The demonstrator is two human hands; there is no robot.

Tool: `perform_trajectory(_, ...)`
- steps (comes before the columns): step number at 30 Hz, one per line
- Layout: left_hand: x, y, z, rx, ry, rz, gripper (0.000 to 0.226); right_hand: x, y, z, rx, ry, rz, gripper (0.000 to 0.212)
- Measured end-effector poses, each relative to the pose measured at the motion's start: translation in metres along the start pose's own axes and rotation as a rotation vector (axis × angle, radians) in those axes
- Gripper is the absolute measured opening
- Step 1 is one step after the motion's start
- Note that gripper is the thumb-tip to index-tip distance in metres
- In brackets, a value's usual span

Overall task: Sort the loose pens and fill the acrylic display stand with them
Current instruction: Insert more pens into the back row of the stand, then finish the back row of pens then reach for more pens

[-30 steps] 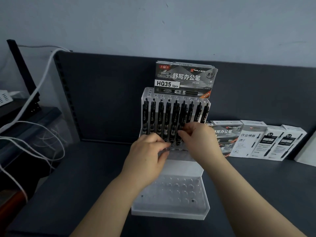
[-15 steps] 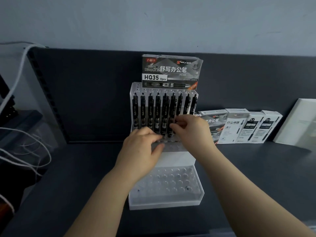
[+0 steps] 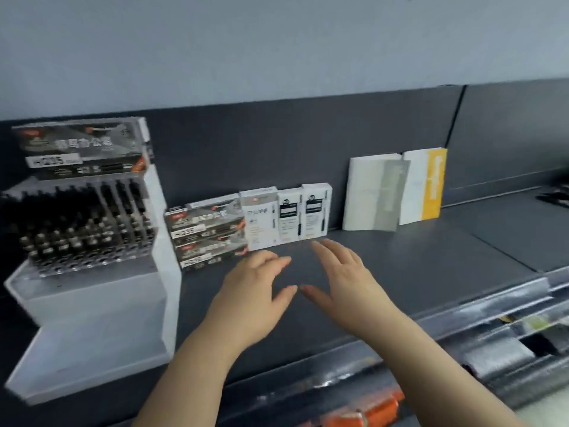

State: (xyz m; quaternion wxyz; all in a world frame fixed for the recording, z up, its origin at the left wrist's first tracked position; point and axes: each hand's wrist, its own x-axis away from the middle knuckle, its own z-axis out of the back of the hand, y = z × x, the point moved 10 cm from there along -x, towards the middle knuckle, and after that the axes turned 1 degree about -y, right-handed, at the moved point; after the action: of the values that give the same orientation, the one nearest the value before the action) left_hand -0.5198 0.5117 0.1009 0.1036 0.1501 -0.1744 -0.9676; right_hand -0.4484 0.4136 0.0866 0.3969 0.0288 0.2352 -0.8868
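Acrylic stand (image 3: 92,306) at left is stocked with upright pens (image 3: 92,223); left hand (image 3: 252,291) and right hand (image 3: 341,278) are held empty, fingers (image 3: 326,249) spread, toward the boxes (image 3: 289,217), likely for more.

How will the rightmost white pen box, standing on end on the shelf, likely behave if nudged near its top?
The white pen box stands tall on a narrow end, so it would probably tip, not slide. It looks like card, likely light. The neighbouring box may brace one side.
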Motion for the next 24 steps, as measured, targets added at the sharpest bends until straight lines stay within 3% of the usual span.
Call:
perform_trajectory(7,-0.050,0.164,-0.111,-0.070,-0.194,-0.080,0.068,0.078,0.187,0.079,0.159,-0.013,-0.213,0.079)
perform_trajectory(17,-0.132,0.330,-0.254,-0.121,-0.460,-0.248,0.079,0.153,0.399,0.156,0.190,-0.011,-0.523,0.079)
perform_trajectory(24,-0.223,0.429,-0.340,-0.041,-0.492,-0.285,0.081,0.145,0.545,0.201,0.216,-0.006,-0.603,0.078)
